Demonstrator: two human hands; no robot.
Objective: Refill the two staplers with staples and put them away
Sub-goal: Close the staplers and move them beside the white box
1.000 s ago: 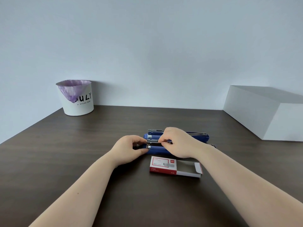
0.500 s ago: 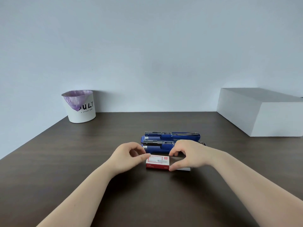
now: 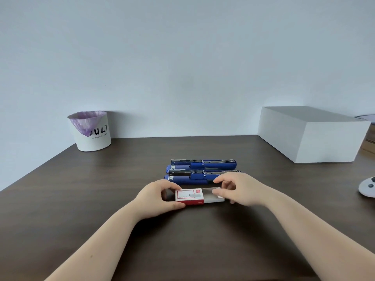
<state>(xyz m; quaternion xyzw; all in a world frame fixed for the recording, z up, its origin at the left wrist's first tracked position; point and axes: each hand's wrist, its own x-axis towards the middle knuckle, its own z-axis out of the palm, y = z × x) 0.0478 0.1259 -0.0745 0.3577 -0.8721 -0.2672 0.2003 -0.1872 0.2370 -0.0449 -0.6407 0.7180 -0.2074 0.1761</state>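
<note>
Two blue staplers lie side by side on the dark wooden table, both opened flat with their metal tracks showing: the far stapler (image 3: 204,164) and the near stapler (image 3: 188,176). Just in front of them sits a red and white staple box (image 3: 189,197). My left hand (image 3: 157,196) grips the box's red sleeve at its left end. The fingers of my right hand (image 3: 236,188) pinch the white inner tray, which sticks out of the sleeve to the right.
A white bin (image 3: 92,131) with a purple liner stands at the back left. A large white box (image 3: 310,134) occupies the back right. A white controller (image 3: 368,188) lies at the right edge of the table (image 3: 81,199).
Both hands left the near stapler and came down to the staple box. My left hand took the sleeve and my right hand took hold of the tray end.
</note>
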